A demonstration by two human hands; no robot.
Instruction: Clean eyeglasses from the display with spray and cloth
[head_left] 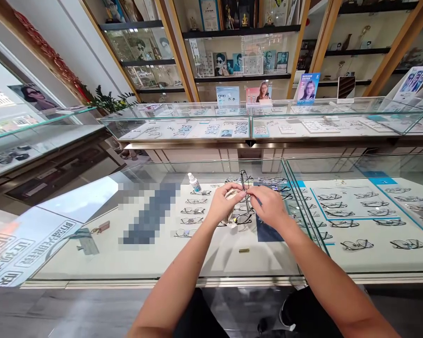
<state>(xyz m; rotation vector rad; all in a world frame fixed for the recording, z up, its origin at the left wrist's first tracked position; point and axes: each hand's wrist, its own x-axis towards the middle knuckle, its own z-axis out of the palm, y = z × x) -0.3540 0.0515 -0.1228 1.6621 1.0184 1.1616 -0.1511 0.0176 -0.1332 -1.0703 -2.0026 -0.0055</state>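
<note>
Left hand [223,204] and right hand [270,206] are close together, thumbs and fingers pinching one pair of eyeglasses [244,176] between them. The pair is turned on end over the near display case [127,284], one lens showing above the fingertips. We also see a pale cloth [230,215] bunched under the left hand; a dark blue mat [268,231] shows below the right.

Containers: the near case holds rows of spectacles [193,211]. A white bottle [194,182] is by those rows; we can't tell if it's on the glass or under it. A small gold-coloured piece [244,250] lies nearer us. The adjoining right case [377,260] has more frames [357,244], some within a blue-bordered panel. Rear case [197,142]: many more pairs, cards standing on its top. Left case [70,136]: dark sunglasses. Wall shelves [239,33]: pictures and trophies.
</note>
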